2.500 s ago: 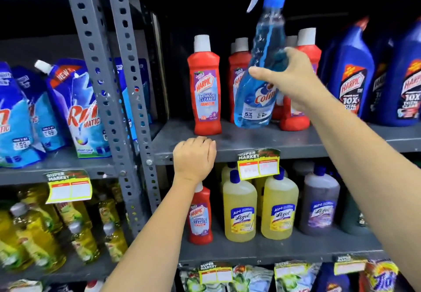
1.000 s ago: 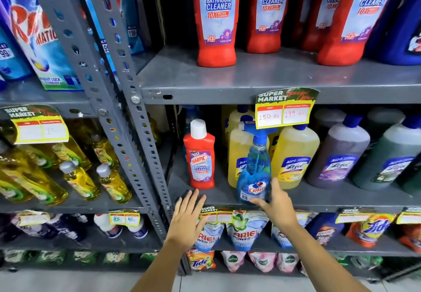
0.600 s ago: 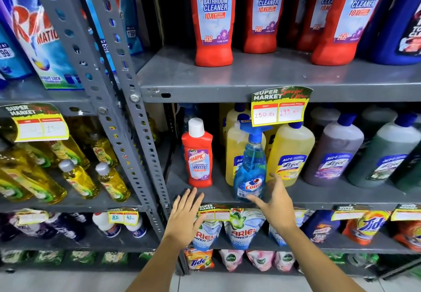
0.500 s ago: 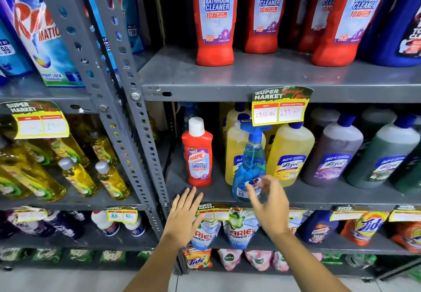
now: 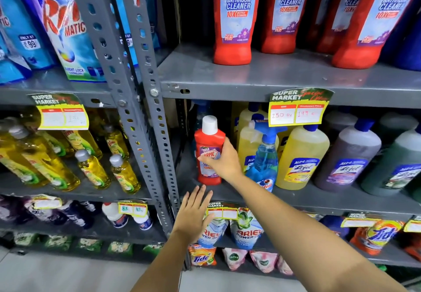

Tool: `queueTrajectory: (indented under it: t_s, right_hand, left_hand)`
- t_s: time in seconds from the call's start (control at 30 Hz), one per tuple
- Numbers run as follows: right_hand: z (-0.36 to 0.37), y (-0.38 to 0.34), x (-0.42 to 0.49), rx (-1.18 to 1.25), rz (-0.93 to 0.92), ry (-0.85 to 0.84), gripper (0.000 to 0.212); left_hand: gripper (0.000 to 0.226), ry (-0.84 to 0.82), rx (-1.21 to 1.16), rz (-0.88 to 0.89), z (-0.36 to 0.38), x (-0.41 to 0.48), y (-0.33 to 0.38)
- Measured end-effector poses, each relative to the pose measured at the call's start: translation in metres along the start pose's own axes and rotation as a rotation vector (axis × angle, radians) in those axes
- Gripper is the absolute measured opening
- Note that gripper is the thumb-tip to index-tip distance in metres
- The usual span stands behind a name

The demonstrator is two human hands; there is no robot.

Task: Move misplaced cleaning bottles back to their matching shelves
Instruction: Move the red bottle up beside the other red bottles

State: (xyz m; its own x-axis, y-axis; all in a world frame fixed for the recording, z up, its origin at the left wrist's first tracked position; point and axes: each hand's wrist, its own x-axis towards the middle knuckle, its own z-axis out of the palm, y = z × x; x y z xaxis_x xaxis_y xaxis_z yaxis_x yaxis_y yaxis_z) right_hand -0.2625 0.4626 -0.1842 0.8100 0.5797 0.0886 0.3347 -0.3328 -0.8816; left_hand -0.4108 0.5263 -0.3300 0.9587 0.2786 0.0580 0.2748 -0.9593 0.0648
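Note:
A small red Harpic bottle (image 5: 208,141) with a white cap stands at the left end of the middle shelf (image 5: 319,198). My right hand (image 5: 224,163) wraps around its front and right side. A blue Colin spray bottle (image 5: 265,155) stands free just to the right, in front of yellow bottles. Large red Harpic bathroom cleaner bottles (image 5: 234,18) line the upper shelf (image 5: 273,79). My left hand (image 5: 193,214) rests flat against the middle shelf's front edge, fingers spread and holding nothing.
Yellow Lizol bottles (image 5: 300,157) and purple ones (image 5: 348,159) fill the middle shelf to the right. A perforated grey post (image 5: 136,86) splits the racks. Yellow dish liquid (image 5: 91,168) and Rin pouches (image 5: 66,29) sit left; Ariel pouches (image 5: 246,230) hang below.
My right hand let go of the blue spray bottle on the middle shelf and moved left onto the small red Harpic bottle. My left hand stayed at the shelf edge.

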Motion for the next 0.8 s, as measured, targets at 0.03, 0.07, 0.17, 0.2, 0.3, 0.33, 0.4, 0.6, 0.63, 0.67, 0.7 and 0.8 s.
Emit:
queueTrajectory:
  t_s: [0.03, 0.07, 0.17, 0.2, 0.3, 0.33, 0.4, 0.6, 0.63, 0.67, 0.7, 0.8]
  right_hand:
    - [0.000, 0.003, 0.003, 0.003, 0.011, -0.012, 0.073]
    - [-0.001, 0.006, 0.006, 0.004, 0.012, -0.012, 0.068]
    - [0.000, 0.008, 0.003, -0.015, -0.016, 0.018, 0.065]
    - [0.000, 0.008, 0.000, -0.017, -0.030, 0.026, 0.065]
    - [-0.006, 0.005, -0.017, -0.050, -0.092, 0.041, 0.063]
    - [-0.010, 0.003, -0.024, -0.060, -0.126, 0.042, 0.062]
    - [-0.026, -0.009, -0.043, -0.036, -0.191, 0.047, 0.058]
    - [-0.127, -0.107, -0.104, 0.230, -0.436, 0.122, 0.055]
    - [-0.149, -0.129, -0.110, 0.267, -0.483, 0.131, 0.054]
    - [-0.170, -0.151, -0.114, 0.300, -0.536, 0.136, 0.052]
    - [-0.190, -0.171, -0.116, 0.331, -0.591, 0.144, 0.049]
    - [-0.239, -0.214, -0.106, 0.430, -0.699, 0.181, 0.039]
  left_hand:
    - [0.064, -0.006, 0.003, -0.005, 0.000, 0.001, 0.000]
    - [0.064, -0.013, 0.005, -0.008, 0.000, 0.001, 0.001]
    - [0.065, -0.017, 0.012, 0.010, 0.003, 0.000, -0.001]
    - [0.065, -0.015, 0.013, 0.010, 0.004, 0.001, -0.002]
    - [0.069, -0.040, 0.018, -0.004, -0.005, 0.001, 0.000]
    - [0.071, -0.035, 0.006, -0.013, -0.011, 0.000, 0.001]
    - [0.072, 0.015, -0.062, -0.022, -0.023, -0.004, 0.004]
    - [0.028, 0.465, -0.153, 0.295, -0.135, 0.010, 0.009]
    - [0.032, 0.554, -0.188, 0.340, -0.164, 0.015, 0.015]
    - [0.038, 0.636, -0.206, 0.363, -0.193, 0.021, 0.021]
    - [0.041, 0.726, -0.203, 0.386, -0.222, 0.027, 0.028]
    - [0.032, 0.958, -0.117, 0.420, -0.295, 0.048, 0.042]
